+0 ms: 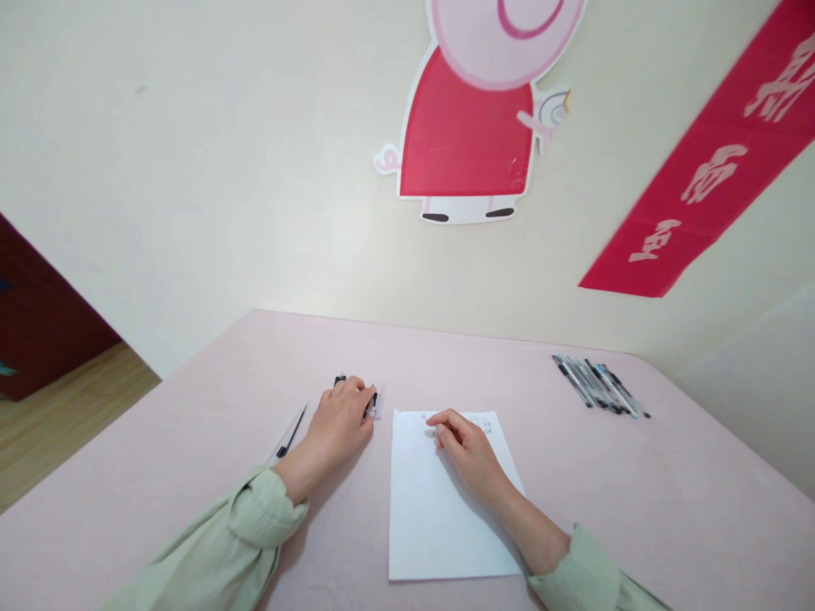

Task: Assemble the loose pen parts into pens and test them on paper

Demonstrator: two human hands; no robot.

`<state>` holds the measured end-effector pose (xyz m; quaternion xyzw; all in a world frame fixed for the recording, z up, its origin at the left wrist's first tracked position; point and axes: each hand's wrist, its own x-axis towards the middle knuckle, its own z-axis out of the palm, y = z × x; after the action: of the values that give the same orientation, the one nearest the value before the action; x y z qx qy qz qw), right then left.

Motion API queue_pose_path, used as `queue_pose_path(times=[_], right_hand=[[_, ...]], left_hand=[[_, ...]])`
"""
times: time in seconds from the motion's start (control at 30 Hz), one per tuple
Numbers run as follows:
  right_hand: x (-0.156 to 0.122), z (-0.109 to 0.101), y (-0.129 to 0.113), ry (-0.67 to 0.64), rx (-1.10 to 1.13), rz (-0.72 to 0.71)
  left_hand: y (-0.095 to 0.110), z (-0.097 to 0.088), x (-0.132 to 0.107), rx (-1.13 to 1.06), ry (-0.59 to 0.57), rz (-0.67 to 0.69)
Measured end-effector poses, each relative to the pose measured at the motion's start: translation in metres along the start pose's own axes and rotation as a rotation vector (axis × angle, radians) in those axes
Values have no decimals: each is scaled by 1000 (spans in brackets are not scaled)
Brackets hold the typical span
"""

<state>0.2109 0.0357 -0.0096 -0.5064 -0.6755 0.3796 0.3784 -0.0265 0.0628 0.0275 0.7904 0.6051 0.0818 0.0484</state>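
My left hand (344, 416) rests palm down on the table, its fingers curled over a small group of clear and black pen parts (375, 404). A black piece (340, 379) shows past its knuckles; the hand hides most of the group. Beside that wrist lies a slim pen or refill (292, 433) with a dark tip. My right hand (468, 445) lies on a white sheet of paper (433, 526), thumb and forefinger pinched together. Whatever they hold, if anything, is too small to make out. Small handwritten marks (487, 426) run along the sheet's top.
Several clear pens with black ends (602, 386) lie in a row at the table's back right. A pale pink cloth covers the table (210, 526), which meets the wall behind. A pig cutout (468, 136) and a red banner (675, 204) hang there.
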Motion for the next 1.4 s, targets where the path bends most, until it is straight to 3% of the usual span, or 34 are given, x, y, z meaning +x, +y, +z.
queue_pose_path(times=[0.67, 0.9, 1.4], right_hand=[[0, 1, -7, -5, -2, 11], [0, 1, -4, -8, -5, 23], [0, 1, -4, -7, 1, 2]], left_hand=[[5, 9, 3, -17, 55, 62], [6, 7, 2, 30, 84, -59], [10, 0, -2, 60, 78, -98]])
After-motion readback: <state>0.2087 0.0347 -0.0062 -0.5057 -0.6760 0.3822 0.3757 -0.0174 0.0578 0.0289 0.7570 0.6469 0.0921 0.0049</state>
